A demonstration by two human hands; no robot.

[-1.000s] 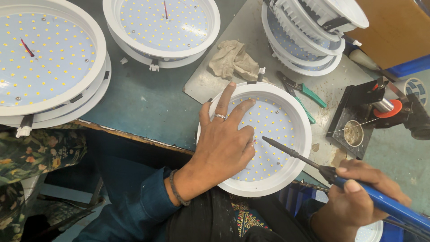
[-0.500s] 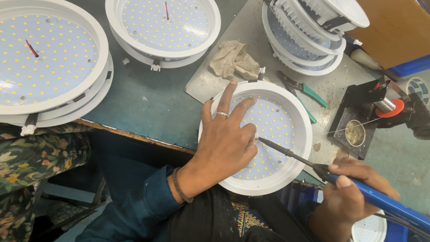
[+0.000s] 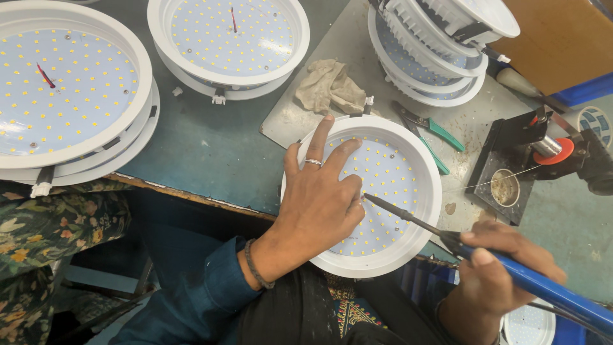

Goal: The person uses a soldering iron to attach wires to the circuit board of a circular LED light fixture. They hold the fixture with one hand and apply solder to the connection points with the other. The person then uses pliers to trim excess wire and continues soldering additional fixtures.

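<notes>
Head view: round white LED panel light (image 3: 383, 191), at the counter's (image 3: 211, 153) near edge; left hand (image 3: 319, 198) flat on its left half, fingers spread apart. Right hand (image 3: 498, 275), lower right of the light, fingers clamped on a blue-handled soldering iron (image 3: 447, 239), tip at the panel beside the left thumb, handle cut off by the frame. Beyond the light: crumpled rag (image 3: 329, 86), green-handled pliers (image 3: 434, 131); contact point hard to make out.

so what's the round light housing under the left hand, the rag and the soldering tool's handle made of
Round white light housing: looks like moulded plastic, smooth with a slight sheen, though painted metal is possible. Crumpled beige rag: woven cloth, matte, soft folds and stains. Blue soldering tool handle in the right hand: glossy plastic, with a dark metal shaft.
</notes>
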